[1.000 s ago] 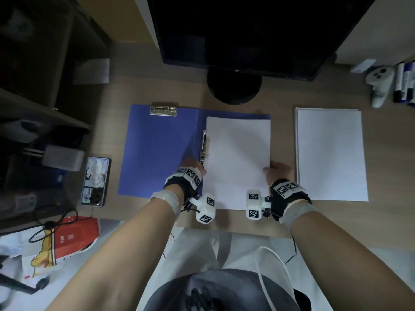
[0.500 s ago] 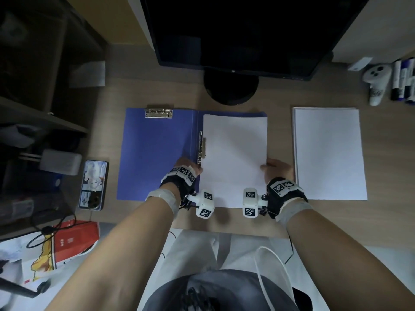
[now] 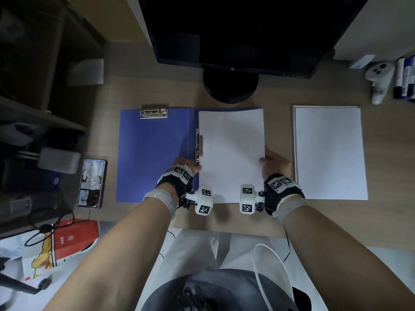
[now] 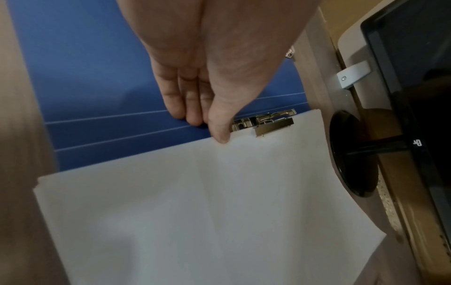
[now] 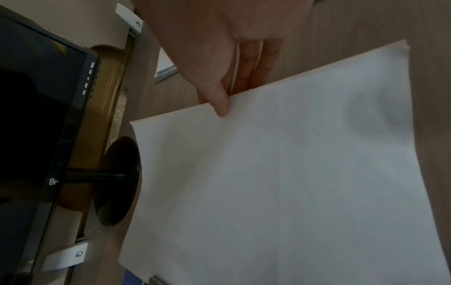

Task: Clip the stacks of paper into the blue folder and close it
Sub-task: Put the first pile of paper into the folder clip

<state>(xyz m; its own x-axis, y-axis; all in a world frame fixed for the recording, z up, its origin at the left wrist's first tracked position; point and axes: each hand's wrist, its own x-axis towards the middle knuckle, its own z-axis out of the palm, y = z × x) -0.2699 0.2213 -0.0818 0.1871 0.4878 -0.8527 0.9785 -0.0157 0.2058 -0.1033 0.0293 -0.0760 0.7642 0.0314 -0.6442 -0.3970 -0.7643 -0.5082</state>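
Both the left hand (image 3: 187,169) and right hand (image 3: 275,163) pinch the paper stack (image 3: 231,153); slide it squarely toward nine o'clock under the spine clip (image 3: 198,145) (edges flush).

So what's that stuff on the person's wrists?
Both arms are bare, with no sleeves. Each wrist has a black strap carrying white tiles printed with black square codes, left hand and right hand alike. A pale grey band wraps each arm just behind the strap. A small white camera box with the same codes sticks out from each strap, with thin wires.
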